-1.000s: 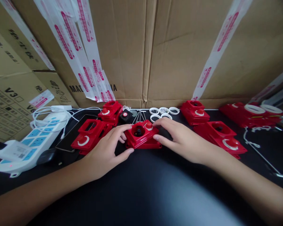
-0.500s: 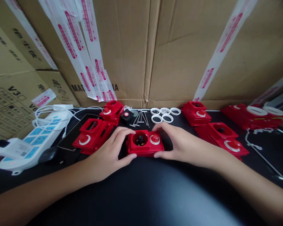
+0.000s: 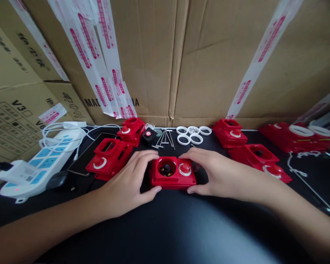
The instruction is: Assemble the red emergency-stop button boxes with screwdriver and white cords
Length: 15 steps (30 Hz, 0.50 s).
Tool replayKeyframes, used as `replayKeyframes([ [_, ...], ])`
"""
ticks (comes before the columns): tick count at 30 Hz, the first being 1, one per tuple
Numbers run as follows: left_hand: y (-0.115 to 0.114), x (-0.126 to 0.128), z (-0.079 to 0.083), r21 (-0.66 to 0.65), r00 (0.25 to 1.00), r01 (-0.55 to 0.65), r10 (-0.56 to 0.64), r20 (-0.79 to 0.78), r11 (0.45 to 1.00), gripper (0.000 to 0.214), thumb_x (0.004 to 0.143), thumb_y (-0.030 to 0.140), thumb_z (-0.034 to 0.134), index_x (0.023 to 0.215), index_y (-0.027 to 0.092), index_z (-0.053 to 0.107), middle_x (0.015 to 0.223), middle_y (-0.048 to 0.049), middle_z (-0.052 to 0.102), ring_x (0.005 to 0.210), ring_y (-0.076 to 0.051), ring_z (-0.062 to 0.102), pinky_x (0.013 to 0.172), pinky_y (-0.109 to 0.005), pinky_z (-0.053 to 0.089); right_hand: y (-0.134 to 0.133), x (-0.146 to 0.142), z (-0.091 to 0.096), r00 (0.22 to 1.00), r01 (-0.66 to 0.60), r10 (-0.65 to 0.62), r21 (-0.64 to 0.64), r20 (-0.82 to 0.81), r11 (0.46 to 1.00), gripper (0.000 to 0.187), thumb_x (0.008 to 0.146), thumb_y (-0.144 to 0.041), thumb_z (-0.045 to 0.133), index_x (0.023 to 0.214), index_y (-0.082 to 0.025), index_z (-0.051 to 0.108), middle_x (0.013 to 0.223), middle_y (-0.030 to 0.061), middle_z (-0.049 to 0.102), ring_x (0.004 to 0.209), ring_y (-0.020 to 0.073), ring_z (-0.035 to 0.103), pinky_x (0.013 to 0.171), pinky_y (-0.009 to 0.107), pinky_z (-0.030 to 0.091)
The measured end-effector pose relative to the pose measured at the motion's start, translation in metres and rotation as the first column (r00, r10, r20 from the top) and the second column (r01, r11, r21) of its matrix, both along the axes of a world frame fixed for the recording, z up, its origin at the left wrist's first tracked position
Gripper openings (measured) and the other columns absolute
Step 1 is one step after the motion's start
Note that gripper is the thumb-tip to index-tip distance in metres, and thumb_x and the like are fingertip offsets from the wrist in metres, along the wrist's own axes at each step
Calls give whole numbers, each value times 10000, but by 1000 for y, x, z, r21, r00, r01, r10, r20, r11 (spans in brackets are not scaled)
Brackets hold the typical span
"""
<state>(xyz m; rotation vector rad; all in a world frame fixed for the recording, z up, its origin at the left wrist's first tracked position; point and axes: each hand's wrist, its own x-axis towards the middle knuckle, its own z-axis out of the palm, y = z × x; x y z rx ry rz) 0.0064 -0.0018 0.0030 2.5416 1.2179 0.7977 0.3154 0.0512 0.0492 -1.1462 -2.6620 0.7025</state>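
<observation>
A red plastic box [image 3: 172, 180] lies flat on the black surface in front of me. Its top has a round recess with a black knob inside, and a red dome ringed in white beside that. My left hand [image 3: 132, 181] grips its left end, thumb at the front and fingers at the back. At the opposite end my right hand [image 3: 213, 172] holds it the same way. Beyond the box lie several T-shaped metal tools [image 3: 164, 138], a black block with a red button [image 3: 149, 135] and several white rings [image 3: 183, 139], some with small parts inside.
More red boxes stand at left [image 3: 108, 159] and right [image 3: 260, 157]. A white power strip [image 3: 42, 157] with cables and a dark flat device [image 3: 84, 161] are at far left. Cardboard [image 3: 209, 66] walls off the back. A metal rod [image 3: 313, 190] with white cord lies far right.
The red box has shifted slightly right and toward me, with both hands still on its ends. The right hand moved along with it.
</observation>
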Motion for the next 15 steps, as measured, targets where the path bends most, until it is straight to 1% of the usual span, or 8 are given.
replayKeyframes([
  [2,-7,3,4,247,999,38,-42,11,968,737,953,237,815,1565,204,407,1664,-286,490,1565,-468,505,1212,-708,518,-4,-3,-1,999,46,-46,6,19,999,784,820,-506,973,1473,-173,694,1402,160,748,1236,346,755,1129,501,602],
  [3,-11,4,6,326,993,93,-110,36,941,684,937,202,793,1526,190,445,1608,-277,554,1513,-447,559,1184,-679,548,-6,-5,-2,997,73,-73,12,21,997,882,785,-542,996,1507,-150,675,1417,185,744,1260,372,749,1134,516,598],
  [5,-20,5,9,396,936,287,-343,78,872,498,900,143,705,1379,152,566,1298,-200,742,1205,-346,737,986,-530,665,-12,-8,-6,995,104,-104,9,1,995,1135,700,-592,1042,1628,-132,578,1452,222,730,1298,413,735,1124,533,601],
  [6,-24,6,9,409,892,401,-451,31,820,360,910,141,679,1266,160,626,1077,-124,778,966,-280,759,792,-437,673,-14,-9,-9,994,106,-106,-9,-21,994,1261,665,-599,1059,1699,-147,496,1441,220,735,1270,411,747,1089,526,619],
  [8,-31,9,9,347,800,583,-593,-89,734,67,933,174,670,997,193,679,716,9,643,585,-181,577,451,-359,462,-18,-12,-14,993,90,-96,-83,-68,992,1392,679,-529,1072,1801,-215,310,1334,163,774,1104,346,792,958,469,658],
  [9,-34,11,8,281,775,628,-617,-138,726,82,919,182,691,851,209,656,637,36,561,521,-159,493,393,-365,362,-19,-14,-16,992,78,-90,-130,-87,988,1388,730,-451,1056,1826,-250,229,1252,118,789,1001,297,796,889,428,660],
  [11,-37,15,5,237,764,646,-617,-190,726,242,880,185,720,677,217,592,612,40,508,510,-137,435,368,-359,294,-22,-20,-19,989,59,-86,-206,-124,977,1333,827,-283,981,1841,-285,116,1112,41,787,864,224,768,808,363,638],
  [15,-39,17,0,269,762,646,-620,-186,714,257,818,168,687,594,206,564,599,37,449,499,-132,371,353,-356,246,-28,-36,-22,987,7,-39,-201,-154,980,1195,934,-258,871,1840,-305,93,1068,22,767,833,203,739,793,346,602],
])
